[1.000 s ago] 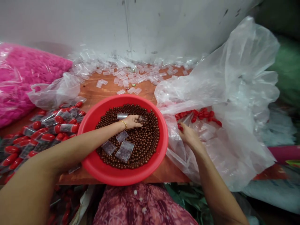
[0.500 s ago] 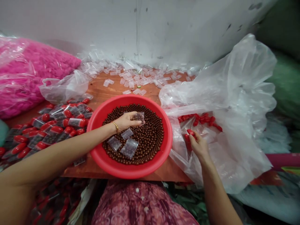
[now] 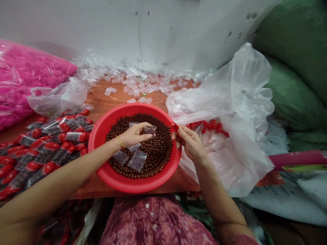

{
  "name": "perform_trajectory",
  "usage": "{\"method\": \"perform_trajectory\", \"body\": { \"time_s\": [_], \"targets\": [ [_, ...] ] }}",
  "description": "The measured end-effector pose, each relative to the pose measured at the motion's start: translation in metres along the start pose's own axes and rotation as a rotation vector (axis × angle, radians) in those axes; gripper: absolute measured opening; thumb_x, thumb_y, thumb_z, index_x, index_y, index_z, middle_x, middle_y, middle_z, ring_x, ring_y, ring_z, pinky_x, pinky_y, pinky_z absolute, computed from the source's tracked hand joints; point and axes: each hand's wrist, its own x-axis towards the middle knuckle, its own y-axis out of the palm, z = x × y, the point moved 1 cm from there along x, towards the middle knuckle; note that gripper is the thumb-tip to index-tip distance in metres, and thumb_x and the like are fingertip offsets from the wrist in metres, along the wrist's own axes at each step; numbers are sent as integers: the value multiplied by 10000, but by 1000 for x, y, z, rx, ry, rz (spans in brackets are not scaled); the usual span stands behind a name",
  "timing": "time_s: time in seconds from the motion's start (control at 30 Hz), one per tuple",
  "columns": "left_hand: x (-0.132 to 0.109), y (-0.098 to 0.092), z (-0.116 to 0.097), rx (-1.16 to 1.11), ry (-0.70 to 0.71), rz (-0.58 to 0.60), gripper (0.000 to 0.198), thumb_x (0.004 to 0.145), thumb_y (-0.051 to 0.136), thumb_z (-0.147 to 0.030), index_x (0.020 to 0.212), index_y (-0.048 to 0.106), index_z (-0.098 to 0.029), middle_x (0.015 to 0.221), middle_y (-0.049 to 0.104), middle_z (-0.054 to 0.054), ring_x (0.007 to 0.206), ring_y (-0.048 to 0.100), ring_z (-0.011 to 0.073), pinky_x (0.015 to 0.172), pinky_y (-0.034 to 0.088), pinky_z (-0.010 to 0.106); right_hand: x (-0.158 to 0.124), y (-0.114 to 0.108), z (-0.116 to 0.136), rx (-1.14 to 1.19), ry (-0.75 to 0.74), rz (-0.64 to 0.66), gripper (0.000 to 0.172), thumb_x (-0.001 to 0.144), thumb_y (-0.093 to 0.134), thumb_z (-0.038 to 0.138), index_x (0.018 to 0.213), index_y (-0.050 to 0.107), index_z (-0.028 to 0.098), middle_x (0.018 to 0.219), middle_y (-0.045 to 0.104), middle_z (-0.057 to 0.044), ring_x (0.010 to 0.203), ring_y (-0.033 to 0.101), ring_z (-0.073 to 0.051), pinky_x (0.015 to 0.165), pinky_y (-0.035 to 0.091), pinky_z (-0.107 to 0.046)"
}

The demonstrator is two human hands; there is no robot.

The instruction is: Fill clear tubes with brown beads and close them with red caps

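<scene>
A red basin [image 3: 107, 177] full of small brown beads [image 3: 158, 153] sits on the wooden table in front of me. My left hand [image 3: 134, 135] hovers over the beads and pinches a small clear pouch [image 3: 150, 129] holding some beads. My right hand [image 3: 189, 142] is at the basin's right rim, fingers closed on a small red piece [image 3: 174, 127]. Three clear pouches [image 3: 133, 158] lie on the beads below my left hand.
Filled pouches with red ends [image 3: 48, 143] are piled at the left. A big clear plastic bag [image 3: 230, 112] with red pieces [image 3: 209, 125] lies at the right. Empty clear pouches [image 3: 138, 83] litter the back by the wall. A pink sack [image 3: 28, 78] and green sacks [image 3: 293, 88] flank the table.
My left hand lifted a bead-filled pouch off the beads. My right hand took a red piece out of the plastic bag and brought it left to the basin's rim.
</scene>
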Motion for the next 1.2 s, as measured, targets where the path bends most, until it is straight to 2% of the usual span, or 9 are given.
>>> {"method": "perform_trajectory", "body": {
  "time_s": [0.17, 0.37, 0.43, 0.53, 0.7, 0.9, 1.03, 1.13, 1.2],
  "targets": [
    [-5, 5, -8, -113, -96, 95, 366, 635, 723, -290, 914, 546, -132, 741, 605, -19, 664, 572, 85, 676, 492, 232, 6, 14, -3, 84, 45, 142, 360, 687, 670, 519, 847, 605, 203, 630, 537, 57, 367, 375, -37, 348, 311, -192],
    [-6, 11, -14, -112, -113, 127, 278, 658, 664, -298, 829, 507, -145, 637, 543, -51, 522, 514, 59, 520, 440, 189, 6, 24, -5, -337, -233, 82, 380, 840, 522, 441, 1147, 611, 236, 681, 566, 24, 474, 457, -77, 459, 408, -212],
    [-7, 13, -14, -106, -101, 108, 250, 670, 631, -303, 807, 486, -151, 610, 516, -60, 489, 490, 56, 486, 412, 187, 6, 29, -5, -510, -367, 81, 362, 882, 462, 382, 1185, 603, 243, 783, 616, -15, 606, 546, -116, 582, 481, -249],
    [-9, 16, -14, -74, -89, 44, 244, 668, 611, -293, 815, 468, -159, 583, 477, -76, 459, 443, 53, 459, 368, 190, 5, 35, -5, -707, -577, 63, 357, 904, 424, 296, 1216, 592, 249, 878, 631, -50, 804, 603, -157, 746, 506, -290],
    [-12, 25, -15, -25, -70, -118, 226, 615, 598, -250, 783, 481, -155, 567, 430, -88, 487, 380, 52, 481, 323, 192, 1, 33, -9, -856, -736, 109, 419, 916, 400, 224, 1322, 501, 242, 860, 625, -49, 801, 612, -148, 728, 515, -272],
    [-13, 27, -18, 3, -33, -154, 157, 526, 520, -226, 657, 469, -157, 546, 391, -79, 505, 341, 54, 482, 279, 190, -8, 40, -8, -907, -805, 155, 480, 911, 370, 188, 1389, 411, 228, 933, 654, -71, 834, 627, -158, 763, 522, -293],
    [-14, 20, -18, 81, 9, -172, 139, 525, 507, -242, 620, 452, -157, 557, 387, -68, 521, 334, 57, 487, 276, 188, -8, 44, 1, -914, -846, 170, 425, 901, 381, 188, 1302, 519, 168, 874, 669, -88, 762, 627, -163, 713, 521, -287],
    [-14, 16, -17, 226, -22, -103, 133, 551, 525, -252, 616, 457, -158, 541, 394, -66, 507, 338, 61, 477, 273, 190, -1, 41, 8, -860, -786, 140, 334, 920, 380, 266, 1000, 692, 176, 710, 654, -47, 621, 601, -138, 600, 490, -252],
    [-13, 15, -18, 335, -34, -21, 135, 564, 534, -249, 585, 430, -164, 518, 391, -68, 490, 343, 63, 470, 265, 191, 7, 40, 9, -774, -709, 39, 407, 930, 373, 371, 778, 700, 182, 558, 575, -13, 502, 532, -114, 514, 434, -239]
  ]
}}
